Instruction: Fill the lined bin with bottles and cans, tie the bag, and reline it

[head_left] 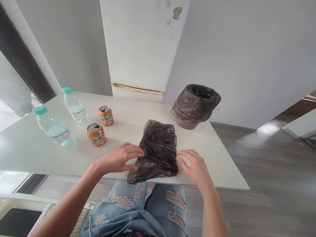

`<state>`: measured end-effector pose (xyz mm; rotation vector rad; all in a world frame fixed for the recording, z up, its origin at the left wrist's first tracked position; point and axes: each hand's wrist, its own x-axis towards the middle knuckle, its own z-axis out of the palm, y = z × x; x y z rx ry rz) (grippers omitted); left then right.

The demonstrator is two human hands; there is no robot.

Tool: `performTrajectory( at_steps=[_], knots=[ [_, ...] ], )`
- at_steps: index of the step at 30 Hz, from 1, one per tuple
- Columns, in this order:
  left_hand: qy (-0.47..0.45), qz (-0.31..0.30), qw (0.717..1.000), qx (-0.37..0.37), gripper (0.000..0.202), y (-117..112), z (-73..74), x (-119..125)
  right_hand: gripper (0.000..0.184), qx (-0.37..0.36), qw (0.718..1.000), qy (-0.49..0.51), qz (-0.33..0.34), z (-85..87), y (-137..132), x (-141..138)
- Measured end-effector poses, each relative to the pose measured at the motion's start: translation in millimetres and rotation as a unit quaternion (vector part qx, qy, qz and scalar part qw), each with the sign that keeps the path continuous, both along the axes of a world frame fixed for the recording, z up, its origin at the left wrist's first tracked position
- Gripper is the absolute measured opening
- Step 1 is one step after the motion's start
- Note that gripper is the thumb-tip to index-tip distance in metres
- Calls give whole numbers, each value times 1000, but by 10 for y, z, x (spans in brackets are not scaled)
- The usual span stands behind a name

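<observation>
A crumpled black plastic bag (159, 150) lies on the white table, its near end hanging slightly over the front edge. My left hand (121, 157) is at the bag's left side, fingers stretched out and apart, with the fingertips at its edge. On the opposite side, my right hand (194, 165) has its fingers spread, the tips touching or nearly touching the bag. Neither hand grips anything. To the left of the bag stand two orange drink cans, a nearer can (96, 134) and a farther can (106, 116), both with opened tops.
Two clear bottles with teal caps, a nearer bottle (55, 129) and a farther bottle (74, 106), are at the table's left. A small bin (186, 124) lined with a black bag stands at the back right. Behind the table (129, 110) is a white refrigerator (141, 33).
</observation>
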<state>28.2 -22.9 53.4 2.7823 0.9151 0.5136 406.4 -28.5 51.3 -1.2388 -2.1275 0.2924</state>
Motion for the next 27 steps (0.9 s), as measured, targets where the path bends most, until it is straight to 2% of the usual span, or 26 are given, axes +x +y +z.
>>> performTrajectory(
  at_steps=[1,3,5,7,9,12,14,16,18,20,23,25,27],
  knots=[
    [6,-12,1000,-7,63,-137,-36,-51,31,-15,1000,-11,25,-72,-100,85],
    [21,-17,1000,-12,86,-346,-122,-98,55,-31,998,-30,50,-239,-269,167],
    [27,-7,1000,-4,81,-466,-210,-78,73,-25,997,-61,43,-398,-393,151],
    [10,4,1000,8,61,-532,-284,-19,72,0,996,-83,17,-525,-483,79],
    [-40,7,999,19,62,-596,-329,48,58,25,996,-83,16,-610,-562,3],
    [-129,-7,992,16,66,-756,-328,112,38,45,995,-62,56,-668,-692,-63],
    [-174,-12,985,1,66,-876,-292,114,43,41,996,-56,62,-675,-774,-78],
    [-194,3,981,-9,64,-940,-256,84,55,30,997,-56,34,-670,-823,-88],
    [-158,38,987,-19,68,-907,-249,39,67,25,998,-61,6,-665,-824,-103],
    [-74,59,995,-29,85,-786,-273,2,72,30,998,-63,3,-664,-780,-123],
    [29,37,998,-42,108,-570,-326,-6,66,47,997,-41,40,-663,-684,-149],
    [44,32,998,-35,106,-483,-347,19,58,61,995,-9,74,-658,-642,-157],
    [24,45,999,-17,85,-461,-356,54,48,65,993,26,100,-647,-636,-156]
  ],
)
